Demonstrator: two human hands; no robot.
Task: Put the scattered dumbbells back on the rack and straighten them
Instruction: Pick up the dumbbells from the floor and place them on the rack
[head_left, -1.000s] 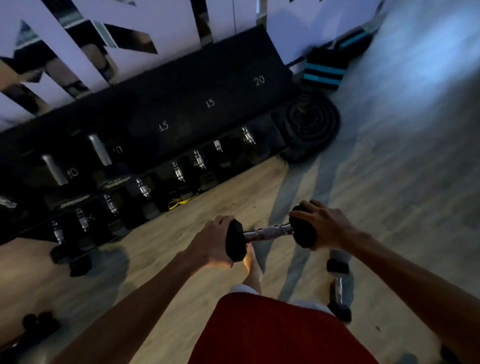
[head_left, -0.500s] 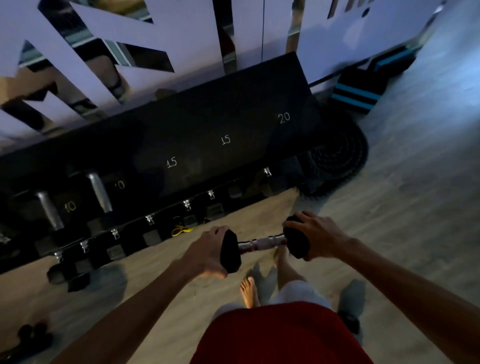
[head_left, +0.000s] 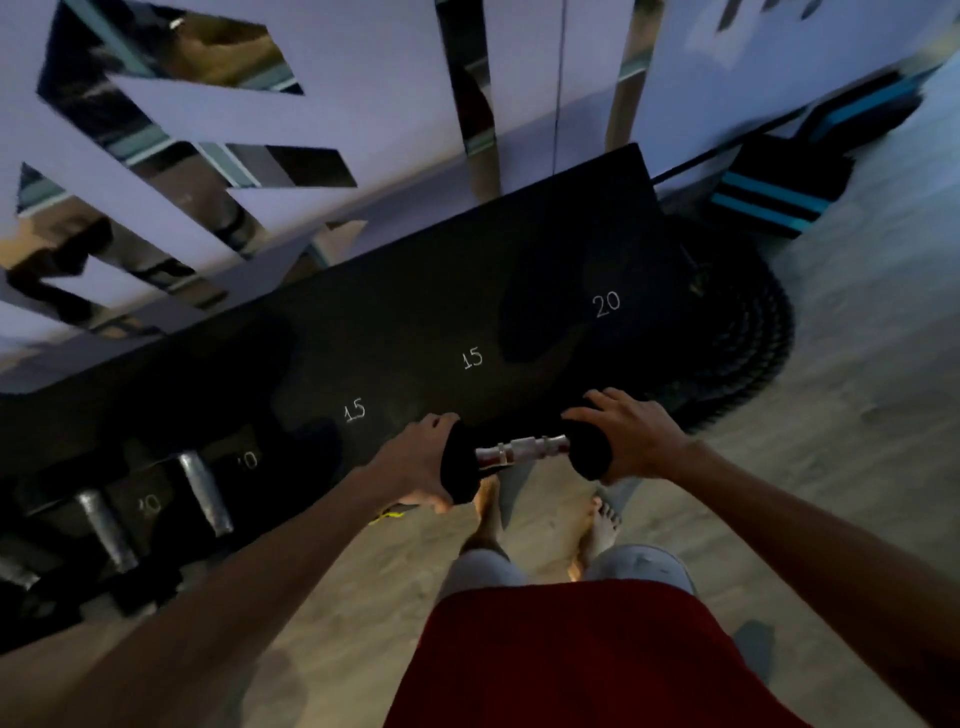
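I hold a black dumbbell with a chrome handle level in front of me, at the front edge of the black rack. My left hand grips its left head and my right hand cups its right head. The rack's sloped top carries chalk numbers 15, 15 and 20, and the spots under them look dark; I cannot tell what lies there. Two dumbbells with chrome handles rest on the rack at the left, by the 10 marks.
A coiled black battle rope lies on the floor at the rack's right end. Black and teal step boxes stand behind it by the mirrored wall. My bare feet are on the wooden floor just before the rack.
I have walked closer to the rack, carrying the dumbbell up to its front edge. The lower row of dumbbells and the ones on the floor have dropped out of view.
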